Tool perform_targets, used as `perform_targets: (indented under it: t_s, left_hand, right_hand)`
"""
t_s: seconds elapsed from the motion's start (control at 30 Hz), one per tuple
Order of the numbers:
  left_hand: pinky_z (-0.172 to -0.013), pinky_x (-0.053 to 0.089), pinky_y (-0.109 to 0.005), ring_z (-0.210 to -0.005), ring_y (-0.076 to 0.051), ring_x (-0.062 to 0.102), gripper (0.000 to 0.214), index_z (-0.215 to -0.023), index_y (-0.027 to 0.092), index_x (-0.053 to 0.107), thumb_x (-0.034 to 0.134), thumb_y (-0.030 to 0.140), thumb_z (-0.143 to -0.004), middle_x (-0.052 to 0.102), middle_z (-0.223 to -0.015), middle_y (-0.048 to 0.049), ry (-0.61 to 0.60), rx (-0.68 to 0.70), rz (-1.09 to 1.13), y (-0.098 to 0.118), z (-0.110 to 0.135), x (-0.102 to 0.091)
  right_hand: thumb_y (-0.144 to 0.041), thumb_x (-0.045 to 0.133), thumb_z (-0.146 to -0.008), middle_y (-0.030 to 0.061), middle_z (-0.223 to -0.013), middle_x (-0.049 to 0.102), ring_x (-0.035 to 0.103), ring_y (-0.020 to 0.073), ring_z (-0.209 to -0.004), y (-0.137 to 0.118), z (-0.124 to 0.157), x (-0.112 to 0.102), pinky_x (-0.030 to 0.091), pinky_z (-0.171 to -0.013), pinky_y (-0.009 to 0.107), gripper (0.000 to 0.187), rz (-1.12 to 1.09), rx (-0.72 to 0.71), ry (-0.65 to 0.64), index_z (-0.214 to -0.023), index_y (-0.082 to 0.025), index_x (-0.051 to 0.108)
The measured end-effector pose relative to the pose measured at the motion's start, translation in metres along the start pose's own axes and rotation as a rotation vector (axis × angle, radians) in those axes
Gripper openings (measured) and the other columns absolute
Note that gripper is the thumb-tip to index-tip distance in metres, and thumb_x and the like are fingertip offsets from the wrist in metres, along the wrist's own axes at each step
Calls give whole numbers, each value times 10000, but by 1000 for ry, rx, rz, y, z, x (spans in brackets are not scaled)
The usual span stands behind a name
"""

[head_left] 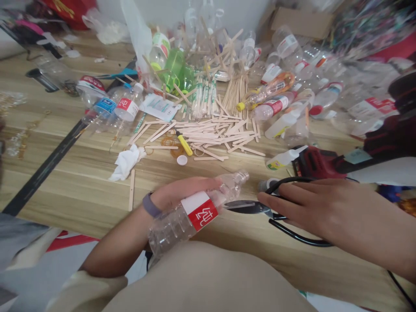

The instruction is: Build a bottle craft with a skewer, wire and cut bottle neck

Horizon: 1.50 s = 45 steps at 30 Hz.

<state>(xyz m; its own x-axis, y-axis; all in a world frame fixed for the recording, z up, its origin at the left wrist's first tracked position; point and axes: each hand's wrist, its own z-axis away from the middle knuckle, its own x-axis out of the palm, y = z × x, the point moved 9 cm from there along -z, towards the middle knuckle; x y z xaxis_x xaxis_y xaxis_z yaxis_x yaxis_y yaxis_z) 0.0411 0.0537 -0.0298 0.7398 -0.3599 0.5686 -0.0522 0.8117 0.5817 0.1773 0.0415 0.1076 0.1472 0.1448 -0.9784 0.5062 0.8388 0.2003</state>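
Note:
A clear plastic bottle (175, 229) with a red and white label lies tilted across my front, its uncapped neck pointing to the upper right. My left hand (198, 187) is wrapped round its far side, and the bottle hides most of the fingers. In my right hand (318, 206) are black-handled scissors (248, 207), the fingers over the upper handle and the lower loop swung away below. Their blades point left, with the tips at the bottle's shoulder; whether they touch or pierce it I cannot tell. A white cap (182, 160) lies on the table beyond the bottle.
Flat wooden sticks (217, 132) are heaped mid-table beside a yellow-handled screwdriver (184, 144) and a crumpled tissue (128, 162). Several bottles stand and lie behind. At right are a glue bottle (282, 159) and a red and black power tool (320, 160). A dark strip (45, 167) crosses the left.

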Motion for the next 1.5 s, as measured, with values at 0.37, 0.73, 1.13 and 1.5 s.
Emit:
perform_targets:
  t_s: [0.37, 0.73, 1.13, 1.5]
  left_hand:
    - [-659, 468, -268, -663, -156, 611, 357, -1020, 129, 684, 597, 446, -883, 669, -751, -33, -35, 102, -41, 10, 5, 5]
    - [-705, 482, -293, -801, -206, 660, 393, -1024, 167, 708, 657, 510, -838, 683, -787, -52, -77, 136, 29, 10, 6, 4]
    - [-696, 505, -257, -801, -171, 671, 483, -1112, 151, 688, 637, 546, -839, 711, -948, -67, -91, 162, 154, 12, 3, -3]
    - [-694, 480, -258, -750, -158, 631, 375, -1007, 157, 715, 648, 492, -851, 694, -843, -54, 18, 269, 51, 23, 6, -3]
  right_hand:
    - [-171, 421, -961, 13, -772, 668, 606, 173, -541, -6, 4, 21, 392, -488, 320, 306, -241, -55, 70, -1196, -214, 611]
    - [-250, 460, -986, 46, -861, 716, 675, 175, -652, -11, 14, 45, 431, -535, 269, 293, -523, 119, 134, -1252, -234, 582]
    - [-283, 554, -927, 21, -824, 648, 654, 174, -657, -4, 23, 45, 470, -530, 259, 264, -648, 448, 265, -1188, -251, 579]
    - [-363, 435, -994, 47, -845, 723, 661, 198, -555, -17, 13, 33, 380, -471, 300, 264, -274, 307, 185, -1128, -221, 611]
